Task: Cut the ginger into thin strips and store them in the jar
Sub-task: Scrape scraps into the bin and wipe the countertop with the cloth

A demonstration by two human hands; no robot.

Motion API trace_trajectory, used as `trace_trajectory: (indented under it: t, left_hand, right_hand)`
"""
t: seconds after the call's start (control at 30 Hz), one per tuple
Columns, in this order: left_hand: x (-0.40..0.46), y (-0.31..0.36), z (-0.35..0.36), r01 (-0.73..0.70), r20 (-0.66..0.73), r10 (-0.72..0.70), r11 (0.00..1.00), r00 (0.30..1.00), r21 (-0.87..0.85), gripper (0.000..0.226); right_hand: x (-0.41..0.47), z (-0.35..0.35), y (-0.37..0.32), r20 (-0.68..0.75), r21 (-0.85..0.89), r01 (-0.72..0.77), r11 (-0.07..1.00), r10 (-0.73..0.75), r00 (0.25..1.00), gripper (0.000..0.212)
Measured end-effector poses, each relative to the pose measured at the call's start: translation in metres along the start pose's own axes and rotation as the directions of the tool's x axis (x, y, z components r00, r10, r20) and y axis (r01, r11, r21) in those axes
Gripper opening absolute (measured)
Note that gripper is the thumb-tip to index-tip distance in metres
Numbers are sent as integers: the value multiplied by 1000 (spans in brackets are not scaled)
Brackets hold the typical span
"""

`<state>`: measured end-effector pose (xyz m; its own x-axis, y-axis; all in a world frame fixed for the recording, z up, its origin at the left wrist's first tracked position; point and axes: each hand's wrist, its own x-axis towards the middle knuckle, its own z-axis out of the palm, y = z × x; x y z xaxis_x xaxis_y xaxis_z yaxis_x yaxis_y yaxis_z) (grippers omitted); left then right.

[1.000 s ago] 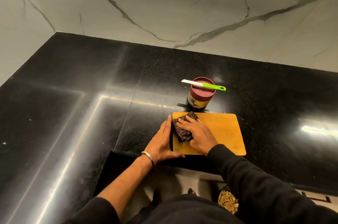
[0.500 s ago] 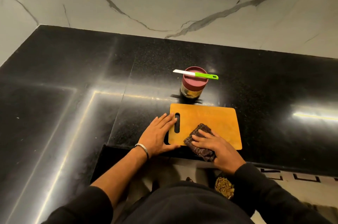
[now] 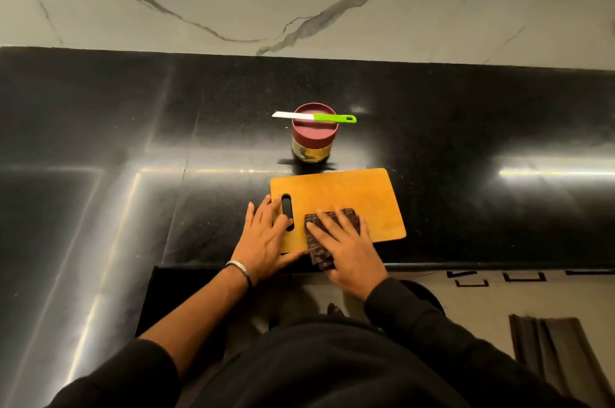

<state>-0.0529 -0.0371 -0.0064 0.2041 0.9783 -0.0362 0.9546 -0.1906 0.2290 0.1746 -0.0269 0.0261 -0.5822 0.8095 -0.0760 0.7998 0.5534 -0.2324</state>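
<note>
Cutting board [image 3: 346, 194] lay at the surface's [image 3: 133, 141] near edge. Right hand [image 3: 346, 247] pressed a dark cloth [image 3: 316, 251] flat on the board's near-left part, fingers [image 3: 324, 224] spread. Left hand [image 3: 266, 237] rested flat on the board's left end by the handle slot, fingers loosely spread. Jar [image 3: 312, 138], lid on, stood just behind the board; knife [image 3: 314, 117] lay across the lid. Ginger not discernible.
</note>
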Motion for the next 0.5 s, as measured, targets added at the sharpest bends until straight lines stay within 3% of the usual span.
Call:
trace_trajectory:
  t: [0.1, 0.2, 0.27, 0.33, 0.43, 0.5]
  left_hand:
    - [-4, -3, -1, -7, -21, 7, 1000, 1000, 9, 74]
    - [-4, -2, 0, -30, -33, 30, 999, 999, -15, 67]
    - [-5, -2, 0, -40, -22, 40, 998, 999, -37, 66]
    - [-4, -3, -1, -41, -5, 40, 996, 999, -75, 65]
    - [-3, -2, 0, -60, -30, 57, 991, 998, -122, 75]
    - [-4, -2, 1, -55, -42, 49, 989, 998, -137, 84]
  right_hand:
    - [-2, -10, 35, -118, 36, -181, 983, 184, 976, 82]
    - [17, -21, 62, -153, 91, -481, 872, 489, 859, 80]
    - [43, -25, 52, -127, 86, -571, 817, 577, 807, 81]
    - [68, -23, 29, -140, 19, -499, 867, 496, 857, 83]
    - [88, -9, -16, -96, -19, -150, 988, 148, 984, 82]
    - [87, 0, -27, -73, 23, 24, 999, -22, 997, 79]
